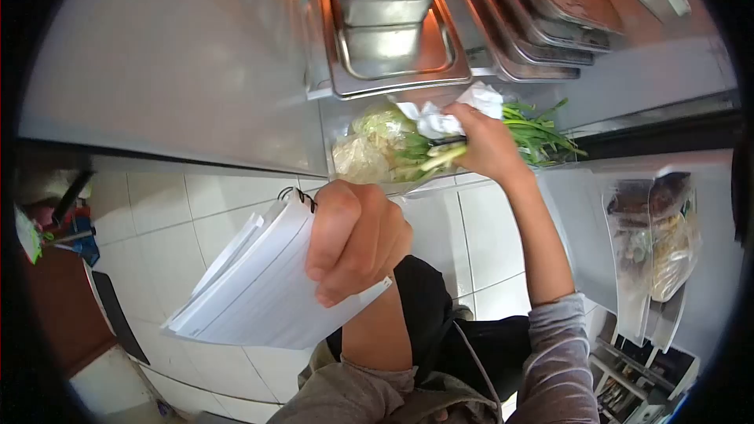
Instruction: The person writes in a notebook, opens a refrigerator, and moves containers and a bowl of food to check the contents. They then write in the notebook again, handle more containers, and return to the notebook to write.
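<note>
My left hand [357, 239] is closed around the spiral-bound notebook [243, 290], whose lined pages hang down to the left. Over the clear fridge drawer, my right hand [488, 141] has its fingers closed on crumpled white paper [432, 119]. A thin dark object [448, 140] shows beside those fingers; what it is cannot be made out. Below and behind this hand lie spring onions [538, 129], their pale ends to the left and green tops to the right. Wrapped pale green vegetables [365, 145] fill the left part of the drawer.
Metal pans [404, 82] sit on the shelf above the drawer, with stacked trays [542, 51] to their right. An open fridge door [577, 196] holds bagged items [671, 243] at the right. White floor tiles [487, 228] show below.
</note>
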### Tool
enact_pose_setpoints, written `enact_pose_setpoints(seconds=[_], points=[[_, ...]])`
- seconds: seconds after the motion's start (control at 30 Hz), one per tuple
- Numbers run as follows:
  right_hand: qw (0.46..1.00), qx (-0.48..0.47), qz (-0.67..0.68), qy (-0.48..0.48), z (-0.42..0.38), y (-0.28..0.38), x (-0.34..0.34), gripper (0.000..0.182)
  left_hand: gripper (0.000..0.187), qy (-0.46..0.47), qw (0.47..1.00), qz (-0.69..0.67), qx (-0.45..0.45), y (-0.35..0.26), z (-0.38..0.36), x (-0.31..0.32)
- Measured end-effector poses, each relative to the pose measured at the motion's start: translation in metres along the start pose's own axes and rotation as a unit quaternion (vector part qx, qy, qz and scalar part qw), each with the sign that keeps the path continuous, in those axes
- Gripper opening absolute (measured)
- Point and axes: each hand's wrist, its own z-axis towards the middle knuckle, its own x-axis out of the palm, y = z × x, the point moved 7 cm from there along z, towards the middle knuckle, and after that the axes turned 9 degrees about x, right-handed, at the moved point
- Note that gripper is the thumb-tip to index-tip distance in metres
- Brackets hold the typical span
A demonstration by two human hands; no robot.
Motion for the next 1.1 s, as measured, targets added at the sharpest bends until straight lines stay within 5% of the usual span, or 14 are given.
enact_pose_setpoints(seconds=[0.23, 0.3, 0.33, 0.47, 0.53, 0.63, 0.73, 0.77, 0.83, 0.93, 1.1], points=[[0.993, 0.057, 0.04, 0.095, 0.012, 0.002, 0.032, 0.083, 0.017, -0.014, 1.0, -0.014, 0.012, 0.006, 0.001, -0.003], [0.991, 0.013, 0.106, 0.085, 0.01, 0.005, 0.022, 0.08, 0.017, -0.016, 1.0, -0.018, 0.015, 0.007, 0.001, 0.0], [0.992, -0.007, 0.118, 0.043, 0.01, 0.004, 0.008, 0.066, 0.017, -0.018, 0.999, -0.027, 0.019, 0.008, 0.001, 0.0], [0.986, 0.046, 0.147, 0.063, 0.002, -0.002, -0.058, 0.047, 0.017, -0.025, 0.998, -0.035, 0.037, 0.008, -0.001, -0.001], [0.972, 0.16, 0.118, 0.128, -0.014, -0.01, -0.066, 0.03, 0.016, -0.017, 0.999, -0.037, 0.027, 0.011, 0.001, -0.002], [0.916, 0.101, 0.27, 0.279, -0.052, 0.004, -0.021, 0.027, 0.015, -0.01, 0.999, -0.041, 0.017, 0.015, 0.001, -0.003], [0.885, 0.122, 0.212, 0.397, -0.097, 0.013, 0.034, 0.034, 0.015, -0.011, 0.999, -0.046, 0.017, 0.018, 0.003, -0.002], [0.888, 0.12, 0.222, 0.384, -0.108, -0.002, 0.061, 0.019, 0.016, -0.014, 0.998, -0.052, 0.017, 0.019, 0.003, -0.002], [0.962, 0.026, 0.105, 0.251, -0.12, -0.035, 0.095, 0.024, 0.016, -0.019, 0.998, -0.048, 0.02, 0.02, 0.003, 0.001], [0.986, 0.098, 0.026, 0.131, -0.117, -0.058, 0.096, 0.028, 0.017, -0.028, 0.999, -0.039, 0.02, 0.022, 0.004, 0.006], [0.991, 0.071, -0.043, 0.105, -0.095, -0.064, 0.11, 0.02, 0.018, -0.041, 0.999, -0.023, 0.016, 0.022, 0.004, 0.005]])
